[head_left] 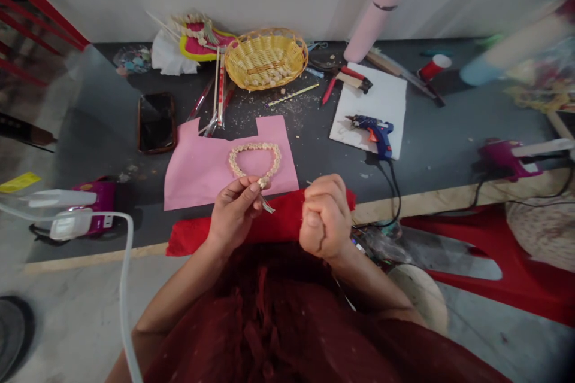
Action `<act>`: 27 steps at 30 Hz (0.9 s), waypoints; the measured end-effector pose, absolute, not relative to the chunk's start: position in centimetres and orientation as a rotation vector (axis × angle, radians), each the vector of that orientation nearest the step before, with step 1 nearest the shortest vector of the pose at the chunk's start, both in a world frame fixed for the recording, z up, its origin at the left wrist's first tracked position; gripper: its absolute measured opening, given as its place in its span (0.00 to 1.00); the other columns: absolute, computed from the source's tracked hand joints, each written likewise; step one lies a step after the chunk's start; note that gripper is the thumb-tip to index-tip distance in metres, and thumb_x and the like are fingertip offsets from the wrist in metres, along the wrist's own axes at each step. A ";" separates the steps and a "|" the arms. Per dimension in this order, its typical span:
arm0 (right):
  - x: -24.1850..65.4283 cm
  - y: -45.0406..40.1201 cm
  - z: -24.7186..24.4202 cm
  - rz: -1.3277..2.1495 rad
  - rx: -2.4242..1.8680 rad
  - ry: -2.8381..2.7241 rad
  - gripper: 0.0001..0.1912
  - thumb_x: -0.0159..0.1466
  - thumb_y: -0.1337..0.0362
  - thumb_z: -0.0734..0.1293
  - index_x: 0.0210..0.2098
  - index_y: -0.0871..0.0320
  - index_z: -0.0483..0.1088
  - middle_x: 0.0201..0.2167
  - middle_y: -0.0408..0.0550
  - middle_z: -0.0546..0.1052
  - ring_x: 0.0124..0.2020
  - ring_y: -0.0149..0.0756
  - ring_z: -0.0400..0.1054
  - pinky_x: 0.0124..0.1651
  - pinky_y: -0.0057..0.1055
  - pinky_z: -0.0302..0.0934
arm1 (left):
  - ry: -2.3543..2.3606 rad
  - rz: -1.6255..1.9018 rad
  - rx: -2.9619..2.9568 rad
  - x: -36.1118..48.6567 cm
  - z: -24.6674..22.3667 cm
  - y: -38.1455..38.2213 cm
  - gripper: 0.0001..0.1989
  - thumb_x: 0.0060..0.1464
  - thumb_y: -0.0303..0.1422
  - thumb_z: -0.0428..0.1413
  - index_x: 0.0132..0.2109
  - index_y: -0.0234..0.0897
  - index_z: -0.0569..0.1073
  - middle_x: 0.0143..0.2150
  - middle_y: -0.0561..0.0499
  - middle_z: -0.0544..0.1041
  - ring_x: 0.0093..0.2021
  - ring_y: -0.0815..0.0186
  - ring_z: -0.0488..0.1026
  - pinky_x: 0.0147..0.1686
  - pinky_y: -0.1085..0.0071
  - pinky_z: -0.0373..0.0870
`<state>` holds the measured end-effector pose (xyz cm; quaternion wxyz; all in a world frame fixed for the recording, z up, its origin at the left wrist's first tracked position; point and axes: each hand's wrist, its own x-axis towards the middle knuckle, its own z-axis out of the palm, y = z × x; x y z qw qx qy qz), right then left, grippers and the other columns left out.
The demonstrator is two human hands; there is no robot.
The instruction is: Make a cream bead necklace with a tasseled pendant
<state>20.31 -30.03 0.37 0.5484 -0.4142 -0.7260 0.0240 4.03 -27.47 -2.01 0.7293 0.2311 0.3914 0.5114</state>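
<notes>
A cream beaded loop [254, 146], like a bracelet, has thin thread ends hanging from its near end. My left hand [236, 206] pinches that near end between thumb and fingertips, above a pink sheet [197, 170]. To the right of it, my right hand [326, 215] is closed in a fist with the thumb across the fingers. What the fist holds, if anything, is hidden. Below both hands lies a folded red cloth [283, 215] along the table's front edge.
A wicker basket [265, 63] stands at the back among scattered crumbs. On a white board [353, 102] lies a blue glue gun [375, 131], its cord running over the front edge. A phone [157, 122] is at the left, a pink flask [377, 15] behind. Purple power strips [101, 209] sit at the edge.
</notes>
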 end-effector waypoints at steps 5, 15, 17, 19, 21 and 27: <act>22.3 -29.4 -0.6 0.254 -1.156 -1.652 0.11 0.67 0.70 0.59 0.28 0.55 0.62 0.26 0.44 0.67 0.30 0.32 0.62 0.33 0.34 0.60 | 0.795 1.074 0.427 3.6 -1.9 -27.7 0.11 0.45 0.31 0.70 0.36 0.35 0.78 0.33 0.50 0.81 0.20 0.79 0.64 0.17 0.84 0.57; 21.1 -28.6 -1.6 0.952 -1.059 -1.612 0.15 0.66 0.64 0.68 0.52 0.50 0.72 0.51 0.50 0.73 0.56 0.38 0.67 0.55 0.39 0.67 | 0.752 0.998 0.443 3.6 -1.6 -27.9 0.12 0.46 0.30 0.70 0.36 0.35 0.77 0.32 0.51 0.80 0.20 0.79 0.64 0.18 0.83 0.57; 20.5 -28.5 -1.3 1.028 -1.001 -1.609 0.14 0.67 0.64 0.67 0.52 0.51 0.73 0.49 0.49 0.75 0.54 0.36 0.69 0.56 0.38 0.66 | 0.748 0.993 0.440 3.6 -1.6 -27.9 0.12 0.46 0.30 0.70 0.37 0.36 0.76 0.31 0.52 0.79 0.20 0.79 0.64 0.18 0.83 0.58; 20.1 -28.4 -1.3 1.103 -0.965 -1.579 0.13 0.68 0.64 0.67 0.51 0.51 0.74 0.48 0.49 0.76 0.51 0.34 0.70 0.53 0.36 0.67 | 0.747 0.991 0.439 3.6 -1.7 -27.9 0.14 0.46 0.30 0.70 0.38 0.37 0.75 0.30 0.55 0.77 0.19 0.79 0.64 0.18 0.83 0.58; 19.9 -28.3 -1.4 1.159 -0.955 -1.542 0.11 0.68 0.63 0.67 0.49 0.51 0.75 0.46 0.48 0.77 0.50 0.33 0.71 0.50 0.34 0.68 | 0.754 0.980 0.443 3.6 -1.7 -27.9 0.16 0.46 0.30 0.70 0.41 0.38 0.74 0.28 0.57 0.75 0.19 0.79 0.64 0.19 0.83 0.58; 20.1 -28.1 -2.0 1.091 -1.020 -1.495 0.07 0.64 0.62 0.70 0.43 0.53 0.76 0.41 0.46 0.78 0.44 0.32 0.72 0.49 0.34 0.67 | 0.827 0.971 0.541 3.5 -1.6 -28.1 0.17 0.46 0.34 0.70 0.41 0.38 0.74 0.27 0.57 0.73 0.21 0.77 0.67 0.18 0.83 0.60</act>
